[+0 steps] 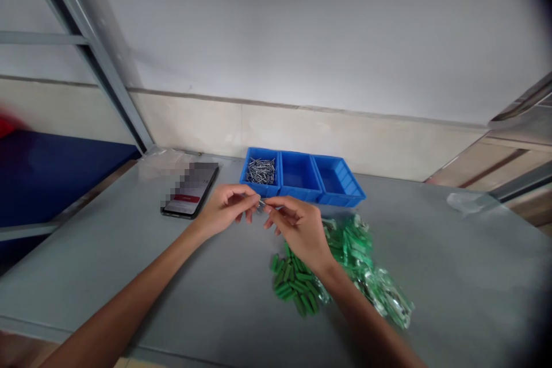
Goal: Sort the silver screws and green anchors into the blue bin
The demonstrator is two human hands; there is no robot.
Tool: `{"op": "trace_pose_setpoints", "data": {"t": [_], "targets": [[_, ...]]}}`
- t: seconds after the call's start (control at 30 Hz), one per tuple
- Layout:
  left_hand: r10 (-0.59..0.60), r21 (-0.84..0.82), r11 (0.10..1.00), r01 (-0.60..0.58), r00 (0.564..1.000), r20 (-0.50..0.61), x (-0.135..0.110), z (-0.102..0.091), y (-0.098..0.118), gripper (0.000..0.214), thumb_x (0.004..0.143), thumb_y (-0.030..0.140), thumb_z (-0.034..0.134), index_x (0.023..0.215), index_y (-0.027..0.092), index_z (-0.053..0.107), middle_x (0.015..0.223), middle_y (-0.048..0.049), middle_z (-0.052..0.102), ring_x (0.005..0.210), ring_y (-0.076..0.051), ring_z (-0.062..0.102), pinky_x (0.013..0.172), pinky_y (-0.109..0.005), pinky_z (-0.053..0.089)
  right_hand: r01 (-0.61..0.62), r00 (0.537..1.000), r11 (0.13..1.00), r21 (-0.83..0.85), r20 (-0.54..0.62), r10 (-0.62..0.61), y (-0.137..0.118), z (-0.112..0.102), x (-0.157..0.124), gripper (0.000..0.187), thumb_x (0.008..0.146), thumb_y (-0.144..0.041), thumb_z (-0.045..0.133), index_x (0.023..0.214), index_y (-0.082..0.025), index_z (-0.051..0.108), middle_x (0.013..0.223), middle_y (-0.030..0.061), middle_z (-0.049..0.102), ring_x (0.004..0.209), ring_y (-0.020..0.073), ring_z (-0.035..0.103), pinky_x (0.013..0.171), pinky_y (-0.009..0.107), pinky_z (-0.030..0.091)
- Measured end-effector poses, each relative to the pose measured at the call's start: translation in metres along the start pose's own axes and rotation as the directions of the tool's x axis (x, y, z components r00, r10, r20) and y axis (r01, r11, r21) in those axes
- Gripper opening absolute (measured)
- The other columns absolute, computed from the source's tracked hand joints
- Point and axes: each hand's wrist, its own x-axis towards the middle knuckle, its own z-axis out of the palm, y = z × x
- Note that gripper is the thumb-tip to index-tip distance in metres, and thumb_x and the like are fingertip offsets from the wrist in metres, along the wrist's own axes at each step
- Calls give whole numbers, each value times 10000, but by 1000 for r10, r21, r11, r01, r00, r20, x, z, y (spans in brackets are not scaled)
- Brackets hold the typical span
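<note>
My left hand (224, 210) and my right hand (299, 229) meet above the grey metal table (129, 264), their fingertips pinching a thin silver metal fastener (261, 202) between them. It is small and partly hidden by my fingers. Just behind my hands stands a blue three-compartment plastic bin (299, 175), with a heap of silver screws (260, 171) in its left compartment. Below my right hand lies a pile of green plastic wall anchors (295, 282), beside a clear plastic bag of green pieces (357, 250).
A smartphone (190, 190) lies face up left of the bin, its screen partly blurred. Crumpled clear plastic (466, 202) lies at the table's right. A grey metal shelf frame (90, 52) rises at upper left, above a dark blue surface (52, 178).
</note>
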Motion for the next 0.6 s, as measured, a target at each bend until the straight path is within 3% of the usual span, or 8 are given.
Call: {"op": "trace_pose_setpoints", "data": {"t": [0.33,0.47,0.53,0.6], "targets": [[-23,-50,998,24,1000,13,1,-3,-5,264,891,304,540,704,123,589,574,-14,593,508,-104,549,466,-203,400,34,999,999,-12,-14,-35,-2,3,-2,123,826,-202,574,887,-185,680,786,40,706,588,137,671,490,239,521],[-63,-102,992,73,993,99,1,-1,-7,263,892,330,533,743,121,591,596,-12,592,504,-108,567,445,-197,383,150,980,981,-123,-110,-164,-11,2,-6,141,853,-170,537,879,-198,673,790,26,692,603,125,666,500,233,535],[-81,-102,991,92,991,109,1,0,-6,321,901,373,519,722,116,593,571,-11,576,494,-107,559,445,-197,379,298,912,914,-275,-201,-358,-22,-2,-11,159,839,-132,555,895,-212,681,811,20,689,614,119,658,525,237,547],[-93,-88,991,100,992,81,1,0,-4,377,905,413,510,689,114,591,536,-10,562,485,-104,543,455,-199,380,445,755,773,-453,-275,-595,-37,-5,-13,227,799,-80,602,944,-234,684,859,18,694,658,123,656,572,247,555]]}}
